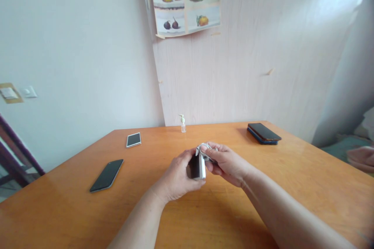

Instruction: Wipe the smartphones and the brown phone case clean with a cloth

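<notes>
Above the middle of the table, my left hand (179,175) grips a smartphone (195,167) by its edges. The phone is tilted on its side, with a dark face toward the left and a pale, silvery edge toward me. My right hand (223,161) pinches a crumpled light-grey cloth (204,151) between thumb and fingers. That cloth presses against the phone's upper far corner. The phone's other face is hidden from view.
On the wooden table (233,210) lie a dark phone (107,176) and a white-framed phone (133,140) at left. A small clear pump bottle (183,124) stands at the back. Stacked dark phones (263,133) lie back right. Another person's hand (362,158) shows at the right edge.
</notes>
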{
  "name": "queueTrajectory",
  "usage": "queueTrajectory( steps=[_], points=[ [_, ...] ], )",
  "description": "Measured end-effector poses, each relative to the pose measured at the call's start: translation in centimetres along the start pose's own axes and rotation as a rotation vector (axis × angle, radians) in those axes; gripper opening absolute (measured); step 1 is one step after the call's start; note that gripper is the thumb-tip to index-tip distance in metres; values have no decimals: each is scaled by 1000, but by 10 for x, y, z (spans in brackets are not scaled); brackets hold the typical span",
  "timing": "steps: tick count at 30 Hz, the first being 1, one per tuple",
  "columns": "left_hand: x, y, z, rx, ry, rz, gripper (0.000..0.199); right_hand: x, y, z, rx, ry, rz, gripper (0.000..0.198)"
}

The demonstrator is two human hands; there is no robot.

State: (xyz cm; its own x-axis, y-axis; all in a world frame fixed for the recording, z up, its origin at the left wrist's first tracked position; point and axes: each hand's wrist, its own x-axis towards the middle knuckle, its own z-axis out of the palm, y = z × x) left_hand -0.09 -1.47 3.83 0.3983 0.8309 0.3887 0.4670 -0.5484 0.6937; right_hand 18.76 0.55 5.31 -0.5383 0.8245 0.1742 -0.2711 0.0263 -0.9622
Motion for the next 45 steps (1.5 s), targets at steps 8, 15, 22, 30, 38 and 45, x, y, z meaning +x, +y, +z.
queueTrajectory(
  steps=[8, 15, 22, 30, 38, 45],
  points=[
    [2, -2, -2, -111, 30, -39, 77, -7, -6, 0, 63, -163, 84, 58],
    [1, -2, -3, -34, 0, -10, 69, -1, 1, 0, 0, -33, 5, 31],
    [1, -7, -4, -3, 50, -28, 73, 2, -3, -9, -9, 294, -32, 23],
    [1, -9, -4, -36, 35, -21, 71, -3, -10, -11, -208, 184, 27, 17],
    [2, -2, -5, -46, 21, -4, 61, -8, -3, 5, -115, -10, -40, 29],
    [0, 0, -4, -86, 19, -21, 69, -8, -5, 6, -142, -50, -33, 53]
  ],
)
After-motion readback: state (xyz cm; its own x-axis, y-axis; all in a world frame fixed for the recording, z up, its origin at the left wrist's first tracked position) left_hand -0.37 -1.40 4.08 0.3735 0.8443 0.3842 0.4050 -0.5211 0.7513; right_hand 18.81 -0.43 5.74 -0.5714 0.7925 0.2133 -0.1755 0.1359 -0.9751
